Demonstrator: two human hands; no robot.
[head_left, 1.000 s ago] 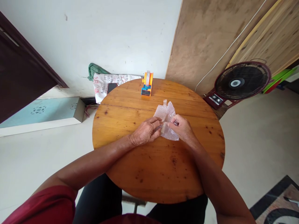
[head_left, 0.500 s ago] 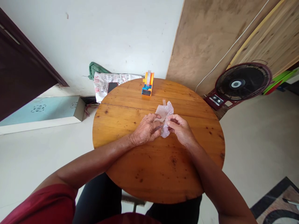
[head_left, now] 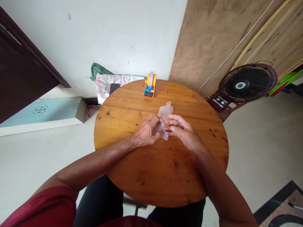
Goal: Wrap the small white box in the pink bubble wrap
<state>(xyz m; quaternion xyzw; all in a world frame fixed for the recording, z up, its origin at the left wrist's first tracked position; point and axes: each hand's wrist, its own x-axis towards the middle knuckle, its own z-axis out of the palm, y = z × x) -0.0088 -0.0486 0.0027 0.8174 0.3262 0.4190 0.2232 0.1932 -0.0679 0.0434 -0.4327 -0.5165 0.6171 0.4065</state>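
Observation:
A small piece of crinkled, see-through bubble wrap (head_left: 165, 111) lies near the middle of the round wooden table (head_left: 151, 176), with its right flap folded over. My left hand (head_left: 148, 130) is curled around the wrap's left side, thumb and fingers gripping it. Whatever the wrap encloses, if anything, is hidden. From the right, my right hand (head_left: 184, 129) reaches over the fold with its fingers apart, the tips touching or just above the plastic. A piece of clear tape seems to stick up at the wrap's far end.
An orange and blue tape dispenser (head_left: 150, 85) stands at the table's far edge. Behind the table are a printed white sack (head_left: 103, 86) and a green bag (head_left: 98, 70) against the wall. A dark red fan (head_left: 246, 83) stands to the right; a pale blue box (head_left: 47, 112) lies at left.
The wrap's right flap has come over to the left and lies flatter. My right hand has loosened its pinch and spread its fingers. My left hand has stayed nearly in place.

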